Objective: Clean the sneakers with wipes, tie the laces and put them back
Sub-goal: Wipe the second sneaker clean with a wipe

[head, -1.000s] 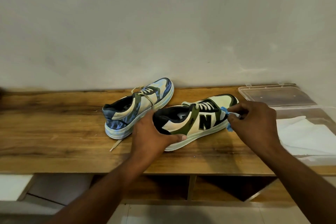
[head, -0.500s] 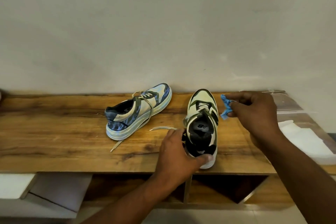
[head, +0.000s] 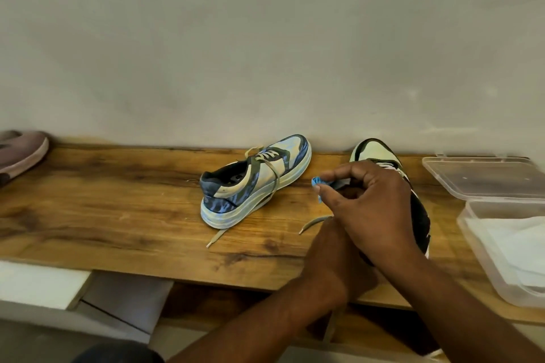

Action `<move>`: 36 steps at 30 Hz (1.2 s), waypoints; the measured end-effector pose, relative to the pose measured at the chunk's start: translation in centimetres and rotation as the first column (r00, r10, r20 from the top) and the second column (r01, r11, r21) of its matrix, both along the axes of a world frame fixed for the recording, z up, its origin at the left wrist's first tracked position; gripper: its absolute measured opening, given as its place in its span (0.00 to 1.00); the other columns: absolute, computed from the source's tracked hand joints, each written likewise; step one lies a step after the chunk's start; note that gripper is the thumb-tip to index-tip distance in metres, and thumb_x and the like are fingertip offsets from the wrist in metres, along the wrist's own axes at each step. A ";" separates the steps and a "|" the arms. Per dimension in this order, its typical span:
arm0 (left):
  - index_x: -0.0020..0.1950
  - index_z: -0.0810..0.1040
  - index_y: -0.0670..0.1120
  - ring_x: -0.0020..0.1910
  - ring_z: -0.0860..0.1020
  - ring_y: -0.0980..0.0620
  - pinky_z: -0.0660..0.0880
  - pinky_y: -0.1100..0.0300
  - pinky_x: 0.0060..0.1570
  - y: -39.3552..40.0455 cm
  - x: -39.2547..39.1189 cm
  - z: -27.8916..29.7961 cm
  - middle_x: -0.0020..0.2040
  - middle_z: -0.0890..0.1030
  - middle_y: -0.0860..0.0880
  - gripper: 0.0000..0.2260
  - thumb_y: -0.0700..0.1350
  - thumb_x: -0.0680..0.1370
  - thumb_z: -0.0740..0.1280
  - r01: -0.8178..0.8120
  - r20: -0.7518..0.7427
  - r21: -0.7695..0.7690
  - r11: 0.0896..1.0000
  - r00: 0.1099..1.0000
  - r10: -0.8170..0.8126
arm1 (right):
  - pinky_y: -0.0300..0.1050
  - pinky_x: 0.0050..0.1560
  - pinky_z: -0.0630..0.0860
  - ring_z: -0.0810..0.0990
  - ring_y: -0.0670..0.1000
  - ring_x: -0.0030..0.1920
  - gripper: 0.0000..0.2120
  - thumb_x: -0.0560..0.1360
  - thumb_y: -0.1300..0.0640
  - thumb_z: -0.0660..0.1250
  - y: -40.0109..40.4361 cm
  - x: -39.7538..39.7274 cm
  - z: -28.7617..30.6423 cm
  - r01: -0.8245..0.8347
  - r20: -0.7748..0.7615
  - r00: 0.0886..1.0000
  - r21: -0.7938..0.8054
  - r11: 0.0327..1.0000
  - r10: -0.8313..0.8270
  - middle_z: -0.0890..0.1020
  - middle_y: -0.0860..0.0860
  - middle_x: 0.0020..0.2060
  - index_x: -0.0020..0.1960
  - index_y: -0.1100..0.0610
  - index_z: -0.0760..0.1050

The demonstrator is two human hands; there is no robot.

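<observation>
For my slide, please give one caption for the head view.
Right hand pinches a blue wipe over the green sneaker.

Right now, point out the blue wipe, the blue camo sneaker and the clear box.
blue wipe (head: 318,181), head view, on its bunched end.
blue camo sneaker (head: 236,200), head view, on its heel side panel.
clear box (head: 483,256), head view, on its front wall.

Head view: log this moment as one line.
right hand pinches blue wipe | left hand at green sneaker | blue sneaker unlaced
</observation>
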State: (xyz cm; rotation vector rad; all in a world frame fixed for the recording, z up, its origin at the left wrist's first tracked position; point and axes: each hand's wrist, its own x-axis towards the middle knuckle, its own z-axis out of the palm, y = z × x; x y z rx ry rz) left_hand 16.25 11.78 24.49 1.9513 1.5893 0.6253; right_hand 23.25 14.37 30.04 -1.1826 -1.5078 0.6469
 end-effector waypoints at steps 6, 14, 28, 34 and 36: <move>0.66 0.80 0.56 0.63 0.78 0.53 0.77 0.54 0.60 -0.6 -8.0 4.2 0.62 0.82 0.56 0.21 0.52 0.74 0.78 -0.182 -0.224 0.127 0.975 0.952 0.207 | 0.32 0.40 0.80 0.84 0.40 0.41 0.12 0.70 0.64 0.80 0.8 -0.3 -0.8 0.009 0.063 0.998 0.015 1.000 -0.010 0.85 0.42 0.42 0.46 0.49 0.86; 0.62 0.81 0.51 0.56 0.79 0.46 0.70 0.47 0.67 1.8 -17.8 5.7 0.53 0.83 0.51 0.14 0.54 0.78 0.71 -0.185 -0.429 0.434 0.881 0.818 0.384 | 0.50 0.48 0.84 0.83 0.45 0.47 0.19 0.69 0.64 0.77 0.3 -2.3 -2.9 -0.061 0.362 0.932 0.110 0.992 0.017 0.85 0.44 0.51 0.58 0.51 0.86; 0.54 0.84 0.47 0.49 0.80 0.45 0.72 0.48 0.63 -0.7 -17.0 5.1 0.47 0.85 0.48 0.09 0.49 0.78 0.73 -0.146 -0.347 0.329 0.933 0.900 0.263 | 0.51 0.44 0.83 0.83 0.44 0.43 0.14 0.71 0.63 0.73 -0.3 -2.3 -4.5 -0.119 0.560 0.825 0.045 0.992 0.074 0.84 0.43 0.48 0.51 0.47 0.86; 0.59 0.84 0.49 0.54 0.81 0.57 0.77 0.57 0.54 -3.4 -13.8 4.4 0.55 0.85 0.55 0.11 0.50 0.78 0.75 -0.228 -0.050 0.175 0.958 0.970 0.240 | 0.50 0.46 0.84 0.81 0.44 0.42 0.13 0.69 0.65 0.75 -1.0 -0.8 -3.8 -0.049 0.489 0.872 0.014 0.999 0.036 0.84 0.46 0.44 0.49 0.50 0.87; 0.58 0.84 0.51 0.53 0.81 0.61 0.77 0.61 0.53 -3.7 -13.3 4.3 0.53 0.84 0.58 0.10 0.49 0.78 0.75 -0.258 0.046 0.136 0.957 0.966 0.254 | 0.47 0.45 0.84 0.81 0.43 0.41 0.11 0.69 0.63 0.76 -1.3 -0.5 -3.2 -0.039 0.443 0.896 0.010 0.999 0.031 0.84 0.47 0.43 0.48 0.51 0.87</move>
